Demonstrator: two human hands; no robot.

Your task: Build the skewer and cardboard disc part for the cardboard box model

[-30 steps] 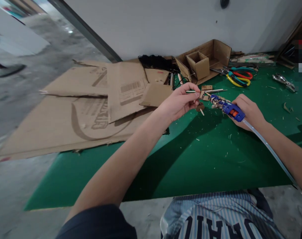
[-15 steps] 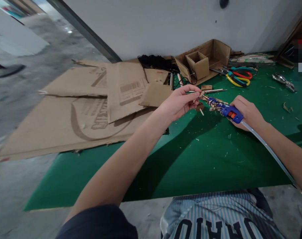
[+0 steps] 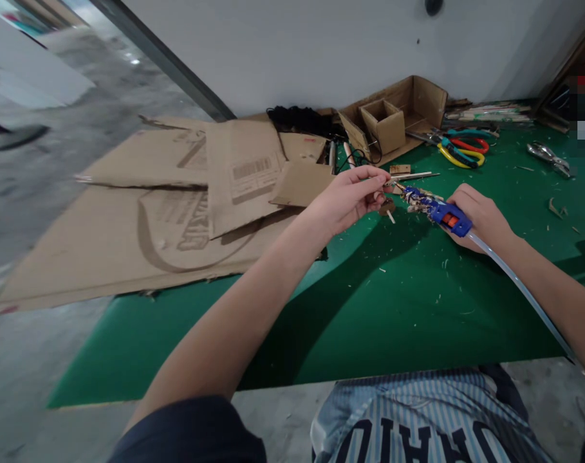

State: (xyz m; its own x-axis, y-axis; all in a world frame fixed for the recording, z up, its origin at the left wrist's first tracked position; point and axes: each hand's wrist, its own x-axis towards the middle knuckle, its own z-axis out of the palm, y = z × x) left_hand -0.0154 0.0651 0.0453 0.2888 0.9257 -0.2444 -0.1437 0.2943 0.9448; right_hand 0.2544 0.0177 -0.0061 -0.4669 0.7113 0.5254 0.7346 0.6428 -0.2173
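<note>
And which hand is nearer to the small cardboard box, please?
Left. The left hand is in front of the box, slightly to its left; the right hand, holding the glue gun, is farther, to its right.

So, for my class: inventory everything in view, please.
Table: one, green, centre
Wall: one, grey, behind table
Floor: one, grey, left
Round base: one, dark, left
Cardboard sheets: several, brown, left
Open box: one, brown, near wall
Smaller box: one, brown, inside it
Tangled heap: one, black, left of boxes
Thin sticks: many, pale, back right
Handled tools: count unclear, multicoloured, right of boxes
Metal tool: one, silver, right
Small blocks: at least two, brown, near left hand
Small piece: one, colour unclear, pinched in left hand
Glue gun: one, blue, in right hand
Glue stick: one, clear, behind gun
Hands: two, bare, centre and right
Sleeve: one, dark, lower left
Striped shirt: one, blue, bottom
</note>
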